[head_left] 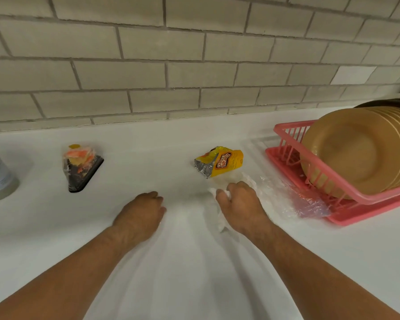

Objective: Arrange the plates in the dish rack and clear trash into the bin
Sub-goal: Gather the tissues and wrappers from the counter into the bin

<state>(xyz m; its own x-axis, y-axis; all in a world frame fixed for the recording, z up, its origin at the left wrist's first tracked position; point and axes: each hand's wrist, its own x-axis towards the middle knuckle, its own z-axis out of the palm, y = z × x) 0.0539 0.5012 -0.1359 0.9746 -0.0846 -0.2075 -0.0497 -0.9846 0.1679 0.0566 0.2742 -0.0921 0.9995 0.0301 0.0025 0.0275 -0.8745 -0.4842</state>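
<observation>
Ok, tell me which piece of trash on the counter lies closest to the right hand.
The crumpled white tissue, gripped in the right hand itself. The clear plastic wrap lies beside that hand, the yellow snack packet beyond it, the wedge-shaped cake box far left.

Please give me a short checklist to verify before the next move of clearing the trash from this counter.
1. Plates standing in the pink rack: ok.
2. Right hand closed on the white tissue: ok.
3. Left hand free to take more trash: ok, it holds nothing.
4. Yellow snack wrapper off the counter: not ok.
5. Clear plastic wrap beside the rack removed: not ok.
6. Bin within reach: cannot tell, it is out of view.
</observation>
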